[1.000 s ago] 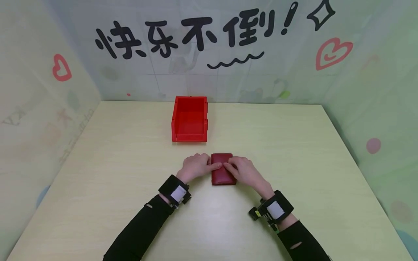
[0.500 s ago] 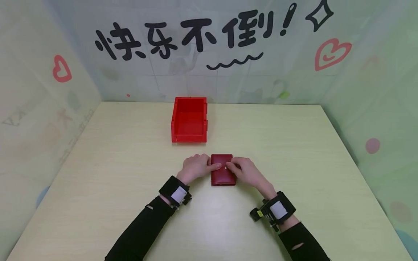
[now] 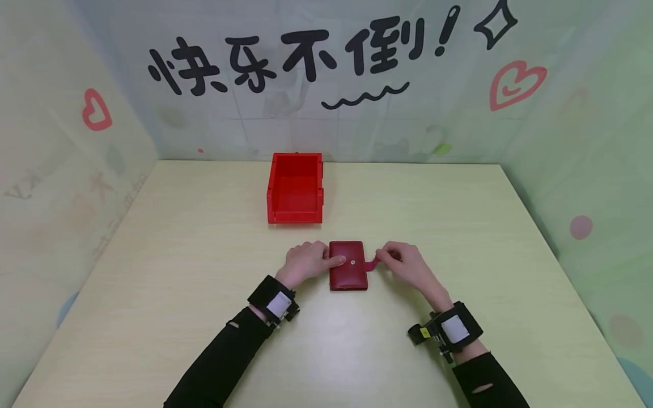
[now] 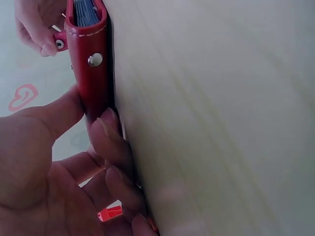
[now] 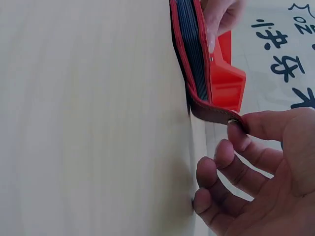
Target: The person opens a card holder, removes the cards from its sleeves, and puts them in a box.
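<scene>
Wallet (image 4: 93, 81) — side stud (image 4: 95, 59), left-wrist view only

Narrow gap between wallet (image 3: 349, 279) and bin (image 3: 295, 217)

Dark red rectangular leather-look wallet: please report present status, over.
Left hand holding wallet by left side. Right hand pinching its narrow red strap, unsnapped. Bright red plastic bin beyond, apparently not in the way.
</scene>
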`<state>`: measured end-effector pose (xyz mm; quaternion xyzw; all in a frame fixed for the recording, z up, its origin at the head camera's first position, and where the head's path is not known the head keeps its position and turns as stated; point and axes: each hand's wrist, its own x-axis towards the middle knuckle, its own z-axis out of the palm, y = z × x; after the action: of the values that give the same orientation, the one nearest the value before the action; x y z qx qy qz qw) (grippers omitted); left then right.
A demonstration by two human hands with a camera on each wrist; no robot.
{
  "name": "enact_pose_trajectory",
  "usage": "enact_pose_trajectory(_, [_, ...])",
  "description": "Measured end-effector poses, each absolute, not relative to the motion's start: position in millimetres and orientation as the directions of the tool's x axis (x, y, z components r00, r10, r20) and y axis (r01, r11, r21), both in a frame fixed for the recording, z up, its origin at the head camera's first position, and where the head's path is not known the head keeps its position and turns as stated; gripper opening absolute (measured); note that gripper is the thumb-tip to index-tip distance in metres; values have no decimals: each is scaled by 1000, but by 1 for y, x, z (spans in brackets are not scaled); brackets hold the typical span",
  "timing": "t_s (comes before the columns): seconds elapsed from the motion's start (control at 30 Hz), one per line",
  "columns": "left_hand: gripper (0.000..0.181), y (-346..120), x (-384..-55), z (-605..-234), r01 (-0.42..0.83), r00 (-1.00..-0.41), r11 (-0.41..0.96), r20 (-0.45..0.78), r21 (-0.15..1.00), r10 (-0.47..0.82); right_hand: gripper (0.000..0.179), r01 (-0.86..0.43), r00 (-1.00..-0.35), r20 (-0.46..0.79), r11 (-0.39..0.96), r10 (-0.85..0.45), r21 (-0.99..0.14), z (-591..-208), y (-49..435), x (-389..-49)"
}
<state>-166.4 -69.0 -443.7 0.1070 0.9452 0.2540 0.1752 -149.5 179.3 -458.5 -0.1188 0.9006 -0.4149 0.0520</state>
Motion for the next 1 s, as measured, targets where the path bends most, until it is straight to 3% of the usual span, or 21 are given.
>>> enact_pose_trajectory(0.23, [47, -69, -165, -444, 106, -915, 844, -281, 526, 289, 10, -155, -967, -33, 689, -252, -708, -460, 193, -148])
enact_pose_trajectory(0.5, [47, -65, -167, -443, 106, -919, 851, -277, 514, 282, 16, -303, -933, 53, 698, -356, -649, -459, 183, -151])
enact_pose_trajectory(0.8, [49, -59, -168, -439, 122, -921, 840, -255, 529, 294, 8, -296, -904, -15, 649, -428, -700, -460, 177, -157])
enact_pose_trajectory(1.0, [36, -47, -169, -432, 174, -906, 802, -226, 571, 357, 12, -277, -897, -50, 647, -439, -710, -463, 180, -160])
